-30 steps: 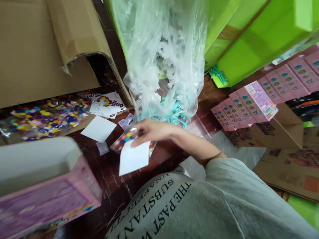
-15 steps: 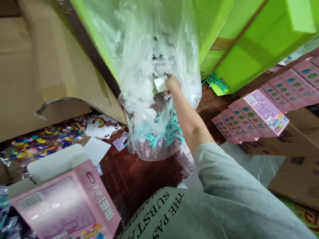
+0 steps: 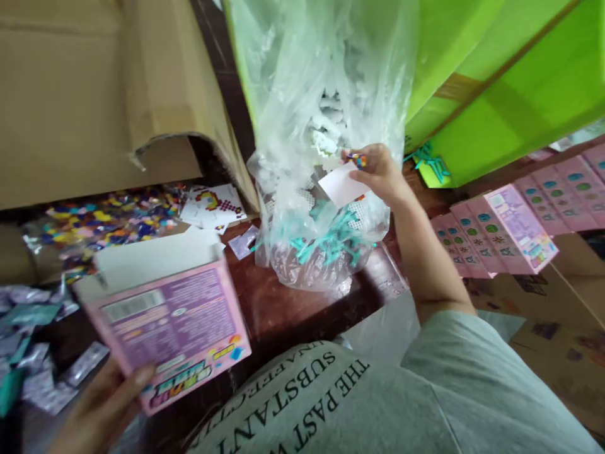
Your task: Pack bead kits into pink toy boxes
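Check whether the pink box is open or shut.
Open: the pink box in the left hand has its white top flap raised.

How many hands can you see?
2. The left hand is at the bottom left, holding the open pink box. The right hand is up by the clear plastic bag, pinching a white card.

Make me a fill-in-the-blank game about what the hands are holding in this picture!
1. The left hand holds an open box whose printed side is pink and ____.
2. The right hand holds a white ____ together with a small packet of coloured beads.
3. The right hand is beside a big clear ____ bag.
4. The tall cartons behind the bag are bright ____.

Missing words: purple; card; plastic; green
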`<move>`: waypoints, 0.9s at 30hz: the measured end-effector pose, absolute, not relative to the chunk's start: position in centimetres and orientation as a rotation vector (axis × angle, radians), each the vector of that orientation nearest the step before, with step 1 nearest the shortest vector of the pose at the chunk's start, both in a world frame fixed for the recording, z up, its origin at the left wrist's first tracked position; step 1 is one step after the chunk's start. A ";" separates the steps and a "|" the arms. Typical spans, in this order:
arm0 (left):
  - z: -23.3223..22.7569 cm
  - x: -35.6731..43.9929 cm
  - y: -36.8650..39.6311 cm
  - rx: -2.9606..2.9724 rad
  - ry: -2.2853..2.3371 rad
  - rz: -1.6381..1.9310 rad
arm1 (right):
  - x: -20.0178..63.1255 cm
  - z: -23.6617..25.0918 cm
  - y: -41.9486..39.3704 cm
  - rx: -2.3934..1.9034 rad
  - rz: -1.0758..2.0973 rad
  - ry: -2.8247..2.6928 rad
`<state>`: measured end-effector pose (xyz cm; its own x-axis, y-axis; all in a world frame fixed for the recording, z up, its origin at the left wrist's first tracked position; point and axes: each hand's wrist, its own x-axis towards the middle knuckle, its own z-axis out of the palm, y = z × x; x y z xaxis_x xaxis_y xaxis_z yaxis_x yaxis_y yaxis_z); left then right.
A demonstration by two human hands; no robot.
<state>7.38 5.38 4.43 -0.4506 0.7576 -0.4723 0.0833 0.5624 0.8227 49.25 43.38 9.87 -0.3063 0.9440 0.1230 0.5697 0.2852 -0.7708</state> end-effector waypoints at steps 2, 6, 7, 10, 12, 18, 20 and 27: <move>4.1 7.0 6.2 0.671 1.805 0.910 | 49.1 12.5 40.7 -1.101 1.047 -1.942; 4.4 7.0 7.9 0.898 1.629 0.842 | 46.0 18.2 36.4 -0.883 1.314 -2.140; 4.5 7.2 8.2 0.965 1.587 0.852 | 44.9 19.3 35.9 -0.830 1.357 -2.249; 4.6 8.1 8.2 1.126 1.463 0.910 | 40.7 20.8 36.0 -0.679 1.438 -2.611; 4.5 8.6 7.6 1.159 1.400 0.951 | 37.7 20.7 36.7 -0.557 1.387 -2.834; 2.8 9.5 6.1 1.075 1.303 1.040 | 29.5 19.2 35.3 -0.137 0.713 -3.299; 2.2 9.7 6.1 1.044 1.292 1.077 | 27.7 18.9 33.4 -0.037 0.521 -3.349; 0.6 9.3 5.3 1.035 1.280 1.193 | 27.4 21.2 30.1 -0.099 0.360 -3.246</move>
<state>9.29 5.34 0.62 -0.0714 0.9887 -0.1320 -0.0619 0.1277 0.9899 27.40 30.15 21.22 -0.9902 0.0461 -0.1317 0.0738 0.9741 -0.2139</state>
